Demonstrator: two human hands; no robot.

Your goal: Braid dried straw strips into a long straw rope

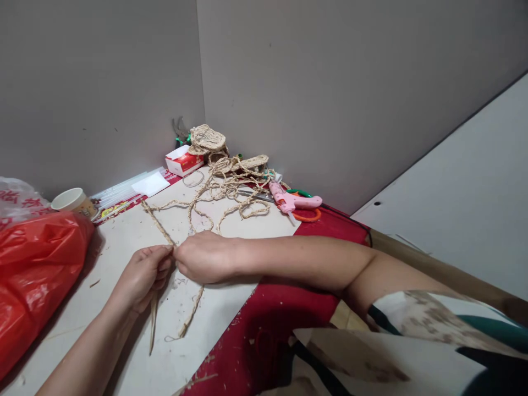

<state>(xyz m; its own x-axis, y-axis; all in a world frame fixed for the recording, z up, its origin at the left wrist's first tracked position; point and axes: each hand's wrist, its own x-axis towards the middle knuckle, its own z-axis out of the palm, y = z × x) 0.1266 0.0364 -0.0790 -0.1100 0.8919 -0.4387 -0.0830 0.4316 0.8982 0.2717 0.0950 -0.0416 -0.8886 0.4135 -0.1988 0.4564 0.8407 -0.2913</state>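
Observation:
My left hand (146, 274) is closed in a pinch on a braided straw cord (159, 224), which slants up and away across the white board. Close against it, my right hand (205, 257) has its fingers curled at the same spot on the cord; its fingertips are mostly hidden. A flat straw end (153, 324) hangs below my left hand. Under my right hand another braided length (193, 312) comes out toward me, ending in a thin loop. Farther back, the cord runs into a loose tangle of straw braid (225, 181).
Behind the tangle lie coiled straw braids (207, 137), a red-and-white box (185, 160) and green-handled pliers (180, 133). A pink glue gun (291, 199) rests over orange-handled scissors (309, 214) at right. Glue sticks (126, 188), a paper cup (74, 202) and a red plastic bag (39, 275) stand left. Grey walls enclose the back.

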